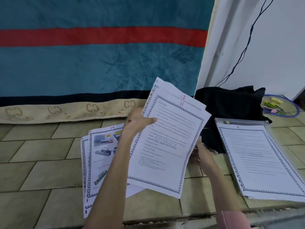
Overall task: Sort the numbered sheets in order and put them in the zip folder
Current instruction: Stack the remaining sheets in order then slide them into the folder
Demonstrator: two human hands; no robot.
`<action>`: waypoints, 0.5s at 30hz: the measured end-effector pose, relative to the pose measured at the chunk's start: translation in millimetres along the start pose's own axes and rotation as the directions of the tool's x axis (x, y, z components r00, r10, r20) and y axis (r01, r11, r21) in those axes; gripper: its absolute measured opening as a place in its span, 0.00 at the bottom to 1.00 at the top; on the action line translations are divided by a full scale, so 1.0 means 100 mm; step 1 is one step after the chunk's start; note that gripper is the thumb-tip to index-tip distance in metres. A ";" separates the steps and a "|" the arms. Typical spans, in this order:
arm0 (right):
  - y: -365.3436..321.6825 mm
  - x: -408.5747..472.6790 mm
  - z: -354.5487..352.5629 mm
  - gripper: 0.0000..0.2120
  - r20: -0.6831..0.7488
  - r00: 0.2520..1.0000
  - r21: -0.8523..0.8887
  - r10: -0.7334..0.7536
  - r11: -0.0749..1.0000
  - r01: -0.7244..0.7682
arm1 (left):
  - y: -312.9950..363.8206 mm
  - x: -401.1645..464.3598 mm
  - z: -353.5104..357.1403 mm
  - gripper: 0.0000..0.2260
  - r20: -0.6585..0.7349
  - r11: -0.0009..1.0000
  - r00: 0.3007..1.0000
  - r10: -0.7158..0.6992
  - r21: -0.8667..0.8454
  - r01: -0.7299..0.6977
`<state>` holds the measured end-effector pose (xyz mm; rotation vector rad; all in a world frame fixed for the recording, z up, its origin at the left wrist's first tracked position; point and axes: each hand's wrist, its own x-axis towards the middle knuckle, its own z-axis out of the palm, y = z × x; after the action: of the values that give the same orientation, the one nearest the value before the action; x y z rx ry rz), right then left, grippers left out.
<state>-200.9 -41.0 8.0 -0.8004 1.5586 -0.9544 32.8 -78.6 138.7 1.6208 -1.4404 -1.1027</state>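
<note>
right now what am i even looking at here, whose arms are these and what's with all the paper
There is no machine here: these are a person's own two arms, filmed by one wide-angle camera worn on the head, looking forward and down at a tiled floor.

The left hand grips a fanned bundle of printed sheets by its upper left edge; the front one is numbered 11, with 12 showing behind. The right hand is at the bundle's right edge, partly hidden, so I cannot tell exactly what it pinches.

On the floor to the left lies a loose pile topped by sheet 14. To the right, sheet 6 lies on a clear zip folder. Behind are a black bag and a teal blanket.
</note>
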 end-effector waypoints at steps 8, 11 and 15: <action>-0.19 -0.10 0.52 0.26 0.372 0.890 0.226 -0.263 0.956 0.188 | -0.64 -0.18 -0.43 0.20 -0.123 0.950 0.966 -0.228 -0.244 0.193; -0.19 -0.10 0.82 0.11 0.287 0.915 0.086 -0.283 0.959 0.269 | -0.96 -0.26 -0.52 0.15 -0.255 0.949 0.926 -0.280 -0.221 0.226; -0.20 -0.01 1.16 0.12 0.240 0.923 -0.077 -0.300 0.942 0.326 | -1.37 -0.38 -0.70 0.23 -0.543 0.931 0.789 -0.288 0.036 0.364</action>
<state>-86.2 -67.5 15.9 -1.2256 1.3191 -0.9686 150.6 -23.9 47.5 2.1268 -0.9001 -0.6441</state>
